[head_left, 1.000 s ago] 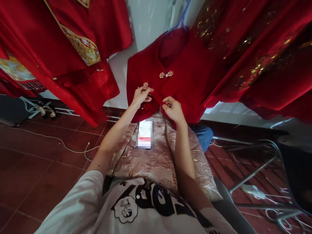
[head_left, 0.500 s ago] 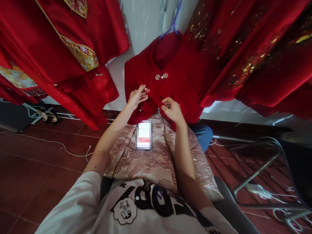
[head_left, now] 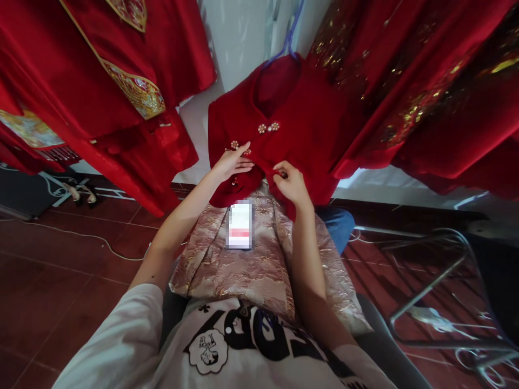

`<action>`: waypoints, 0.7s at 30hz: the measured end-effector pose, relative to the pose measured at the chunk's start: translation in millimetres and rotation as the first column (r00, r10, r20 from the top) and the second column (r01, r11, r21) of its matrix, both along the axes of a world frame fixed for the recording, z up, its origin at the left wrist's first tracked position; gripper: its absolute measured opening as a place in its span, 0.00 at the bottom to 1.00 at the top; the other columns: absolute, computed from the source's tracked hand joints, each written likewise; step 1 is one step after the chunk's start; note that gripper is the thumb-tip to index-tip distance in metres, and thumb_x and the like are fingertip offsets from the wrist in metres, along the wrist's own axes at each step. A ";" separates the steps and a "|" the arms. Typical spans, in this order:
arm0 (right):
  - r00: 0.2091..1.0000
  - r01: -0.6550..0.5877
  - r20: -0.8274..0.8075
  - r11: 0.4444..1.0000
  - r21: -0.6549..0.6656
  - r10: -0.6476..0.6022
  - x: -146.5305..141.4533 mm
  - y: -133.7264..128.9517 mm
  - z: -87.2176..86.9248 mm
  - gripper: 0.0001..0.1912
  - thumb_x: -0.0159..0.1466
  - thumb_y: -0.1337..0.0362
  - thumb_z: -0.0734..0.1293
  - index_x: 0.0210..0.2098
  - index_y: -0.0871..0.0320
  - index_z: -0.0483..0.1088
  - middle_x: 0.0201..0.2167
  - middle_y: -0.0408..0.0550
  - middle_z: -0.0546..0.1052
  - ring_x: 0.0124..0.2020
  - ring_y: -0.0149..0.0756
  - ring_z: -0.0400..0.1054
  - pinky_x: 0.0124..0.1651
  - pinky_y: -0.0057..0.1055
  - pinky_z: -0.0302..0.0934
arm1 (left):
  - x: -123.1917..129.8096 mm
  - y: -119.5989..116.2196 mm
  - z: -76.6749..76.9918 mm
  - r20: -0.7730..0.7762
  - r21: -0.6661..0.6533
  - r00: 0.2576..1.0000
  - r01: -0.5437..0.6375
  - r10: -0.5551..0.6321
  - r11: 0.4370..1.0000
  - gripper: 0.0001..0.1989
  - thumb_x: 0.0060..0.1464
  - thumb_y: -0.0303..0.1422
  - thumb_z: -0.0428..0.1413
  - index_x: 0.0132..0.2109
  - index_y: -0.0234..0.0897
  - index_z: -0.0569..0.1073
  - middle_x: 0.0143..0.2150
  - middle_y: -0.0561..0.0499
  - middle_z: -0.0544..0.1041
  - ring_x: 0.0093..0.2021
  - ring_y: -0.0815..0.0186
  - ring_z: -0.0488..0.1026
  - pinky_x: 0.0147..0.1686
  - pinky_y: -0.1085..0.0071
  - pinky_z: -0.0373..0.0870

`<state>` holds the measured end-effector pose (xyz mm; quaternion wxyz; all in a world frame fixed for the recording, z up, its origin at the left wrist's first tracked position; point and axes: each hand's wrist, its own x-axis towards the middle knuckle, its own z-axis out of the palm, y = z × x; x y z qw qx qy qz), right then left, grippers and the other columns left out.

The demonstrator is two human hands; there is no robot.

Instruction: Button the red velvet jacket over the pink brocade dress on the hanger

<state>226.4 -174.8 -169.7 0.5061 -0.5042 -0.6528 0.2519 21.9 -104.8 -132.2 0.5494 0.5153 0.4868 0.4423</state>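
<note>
A red jacket point(head_left: 312, 116) hangs in front of me on a purple hanger point(head_left: 288, 40). At its neck a flower-shaped clasp point(head_left: 269, 128) of pearly beads joins the two front edges; more beaded flowers show lower on the left panel. My left hand point(head_left: 233, 162) lies on that panel beside a lower clasp point(head_left: 247, 151), fingers stretched out, palm towards the cloth. To the right, my right hand point(head_left: 290, 181) pinches the jacket's front edge with thumb and curled fingers. Whether a small clasp part is also in that pinch is hidden.
On my lap lies a shiny pink-gold brocade cloth point(head_left: 243, 275) with a blurred-out phone point(head_left: 240, 224) on it. Red embroidered garments point(head_left: 133, 65) hang left and right. At right stands a metal-framed chair point(head_left: 430, 340); shoes point(head_left: 83, 193) and a cable point(head_left: 101, 246) are on the tiled floor.
My left hand has slid slightly right across the panel, uncovering a beaded flower behind it. My right hand has shifted a little to the right, still pinching the edge.
</note>
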 end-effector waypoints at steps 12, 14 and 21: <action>0.945 0.307 -0.207 0.906 0.292 -0.254 58.5 -0.1 -2.4 0.13 0.52 0.69 0.56 0.36 0.54 0.63 0.35 0.46 0.69 0.39 0.37 0.65 0.52 0.37 0.63 | 26.0 32.2 76.1 -0.735 0.631 0.614 0.464 0.287 0.622 0.11 0.62 0.35 0.66 0.51 0.43 0.80 0.59 0.39 0.76 0.66 0.45 0.68 0.65 0.51 0.70; 0.920 0.368 -0.259 0.877 0.310 -0.294 68.4 -2.1 -1.2 0.12 0.52 0.69 0.56 0.36 0.54 0.63 0.36 0.46 0.68 0.40 0.37 0.65 0.53 0.37 0.64 | 27.2 35.5 88.1 -0.795 0.588 0.531 0.560 0.292 0.583 0.10 0.60 0.36 0.67 0.49 0.45 0.81 0.58 0.40 0.76 0.67 0.43 0.67 0.65 0.50 0.68; 0.886 0.432 -0.331 0.839 0.331 -0.325 77.8 -10.0 3.2 0.08 0.59 0.66 0.59 0.38 0.54 0.66 0.37 0.46 0.69 0.42 0.37 0.68 0.53 0.38 0.66 | 35.9 37.0 118.0 -0.894 0.448 0.359 0.734 0.268 0.511 0.03 0.55 0.34 0.67 0.38 0.46 0.81 0.48 0.44 0.81 0.64 0.43 0.71 0.64 0.48 0.66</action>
